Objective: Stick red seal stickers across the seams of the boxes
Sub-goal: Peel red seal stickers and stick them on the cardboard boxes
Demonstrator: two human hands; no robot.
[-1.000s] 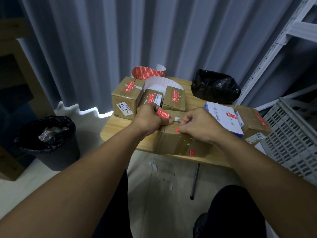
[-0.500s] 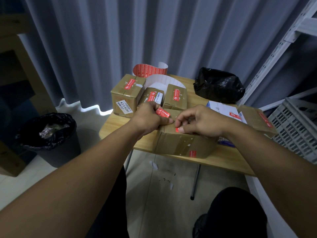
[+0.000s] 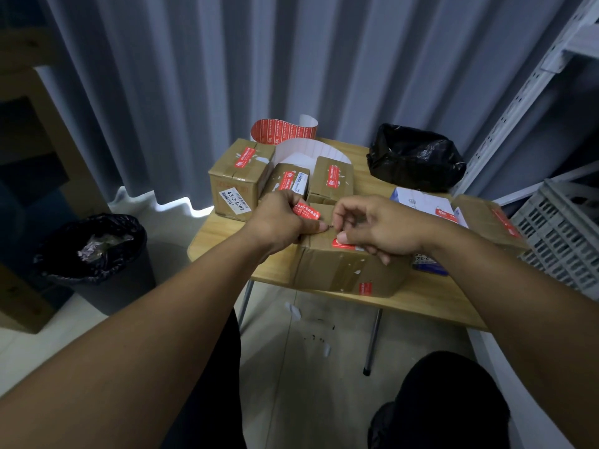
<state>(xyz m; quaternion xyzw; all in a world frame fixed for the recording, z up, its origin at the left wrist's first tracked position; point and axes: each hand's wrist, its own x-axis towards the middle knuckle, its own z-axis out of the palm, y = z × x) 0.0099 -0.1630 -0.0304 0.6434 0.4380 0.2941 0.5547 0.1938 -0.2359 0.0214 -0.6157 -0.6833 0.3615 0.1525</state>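
Watching the feed from here: the big brown cardboard box (image 3: 340, 270) sits at the near edge of the light wooden table (image 3: 227, 251), long side running left to right. My left hand (image 3: 278, 222) is curled up and pinching a red paper seal sticker (image 3: 306, 211) right over the box's top. The sticker's long axis runs roughly left-right, with the free end poking toward my right hand (image 3: 379, 230). That hand's fingers are curled over the box top, thumb tip just beside a second red sticker (image 3: 340, 244) lying flat there, but I honestly can't tell if it's gripping anything. A third red sticker (image 3: 365, 288) stands upright on the front face at the bottom edge. Behind are three smaller brown boxes (image 3: 334, 179), each with a red seal along its top. As for containers, the round bin with a black liner (image 3: 94, 254) on the floor to the left has crumpled shiny scrap (image 3: 97, 246) in it. I can't see inside the grey plastic crate (image 3: 564, 241) on the right or the black plastic bag (image 3: 415, 160).
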